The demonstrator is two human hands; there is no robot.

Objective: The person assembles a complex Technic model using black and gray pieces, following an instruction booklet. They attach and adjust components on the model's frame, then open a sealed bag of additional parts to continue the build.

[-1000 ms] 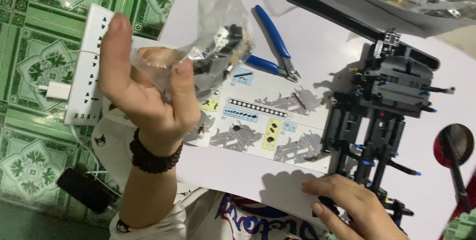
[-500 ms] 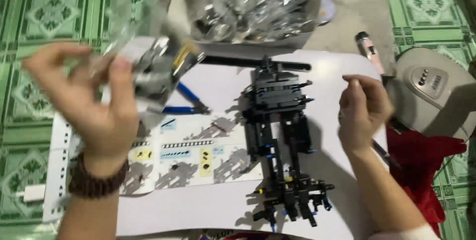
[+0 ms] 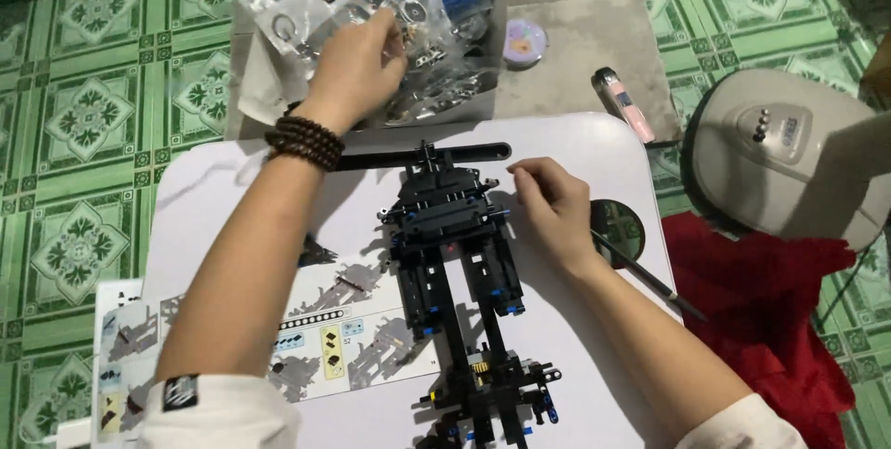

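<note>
— Where is each hand, taking the black brick-built frame (image 3: 461, 273) as the landmark?

— The left hand (image 3: 357, 64) is beyond the frame's far end, reaching into the heap of clear plastic parts bags (image 3: 371, 13) that lies past the white table (image 3: 594, 147). Its fingers curl down among the bags; whether they have pinched one I cannot tell. The right hand (image 3: 549, 203) rests just right of the frame's upper block, fingers loosely bent, holding nothing.

— How does the frame lie?

— Its long axis runs away from the person, near end toward the body, far end capped by a black crossbar (image 3: 422, 157). The bags lie straight beyond that bar, so the left hand is nearer them and the right hand nearer the frame.

— Anything beside it?

— An open instruction booklet (image 3: 325, 338) to the frame's left, under the left forearm.
</note>
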